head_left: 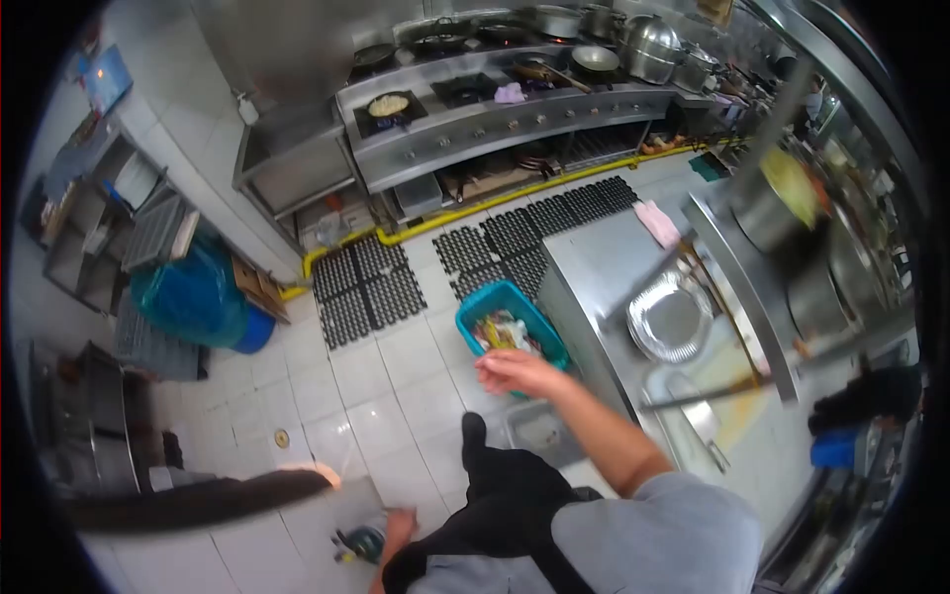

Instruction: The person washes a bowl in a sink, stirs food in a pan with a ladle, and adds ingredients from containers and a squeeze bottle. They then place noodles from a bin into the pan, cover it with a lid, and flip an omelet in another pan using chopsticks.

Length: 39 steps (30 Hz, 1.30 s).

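My right hand point(517, 372) is over the near edge of a teal bin point(549, 339) that stands on the floor with mixed scraps point(507, 332) inside. Its fingers are curled together, and whatever may be between them is too small to make out. Low in the view, my left hand point(399, 525) is beside a dark green item point(364, 543) with yellow parts, close to a pale surface point(361, 503). The fingers of that hand are blurred and partly hidden, so its grip cannot be made out.
A steel counter point(594, 259) with a foil tray point(670, 317) and a cleaver point(701, 416) stands at right. Stoves point(475, 129) line the back, behind black floor mats point(368, 292). A clear tub point(542, 432) is near my feet; a blue-bagged bin point(188, 297) stands left.
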Each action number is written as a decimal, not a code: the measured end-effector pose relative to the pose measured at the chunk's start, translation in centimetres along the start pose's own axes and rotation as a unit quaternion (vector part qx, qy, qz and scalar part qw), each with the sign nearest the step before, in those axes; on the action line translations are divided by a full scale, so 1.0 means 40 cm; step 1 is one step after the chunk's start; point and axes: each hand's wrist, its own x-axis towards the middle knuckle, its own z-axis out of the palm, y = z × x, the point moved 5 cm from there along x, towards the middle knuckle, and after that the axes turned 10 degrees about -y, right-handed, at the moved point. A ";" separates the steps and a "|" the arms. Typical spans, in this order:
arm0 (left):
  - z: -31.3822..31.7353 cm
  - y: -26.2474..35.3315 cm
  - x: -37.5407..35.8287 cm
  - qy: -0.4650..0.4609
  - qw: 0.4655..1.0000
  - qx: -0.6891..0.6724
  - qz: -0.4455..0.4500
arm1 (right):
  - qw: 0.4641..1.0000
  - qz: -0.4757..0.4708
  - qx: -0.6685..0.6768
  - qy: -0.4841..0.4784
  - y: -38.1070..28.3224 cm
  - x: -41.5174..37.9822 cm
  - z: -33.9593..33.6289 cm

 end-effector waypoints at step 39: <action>-1.710 0.229 3.019 -0.433 0.675 -0.595 -0.058 | 0.514 -0.030 -0.524 0.678 -1.585 0.724 -2.192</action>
